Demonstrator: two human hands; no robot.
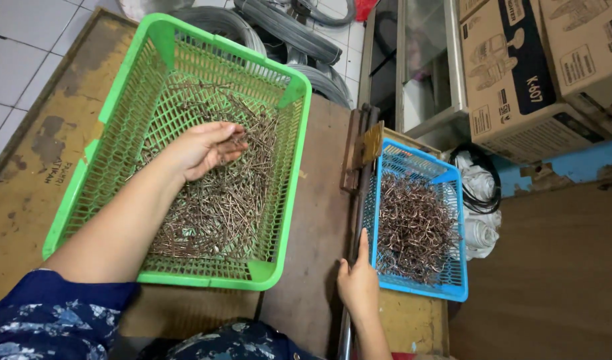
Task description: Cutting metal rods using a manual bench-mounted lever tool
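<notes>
Our left hand [202, 150] in a narrow grip on thin straight wire pins [212, 200], green mesh basket [186, 47], our right hand [359, 287] loosely open on a metal bar [354, 233], blue basket [456, 280] of bent hooks [416, 230], worn wooden counter [316, 220].

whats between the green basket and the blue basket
In the head view, bare brown tabletop and a long metal bar tool lie between the green basket and blue basket.

A worn brown tabletop [32, 167] with dark stains fills the lower view. Left of the tabletop lies a white tiled floor [19, 53]. Beyond its far edge, coils of grey wire [299, 33] rest on the tiles. Right of the coils stands a metal-framed glass cabinet [426, 67], and further right, stacked cardboard boxes [539, 67] on a blue ledge [572, 167].
</notes>
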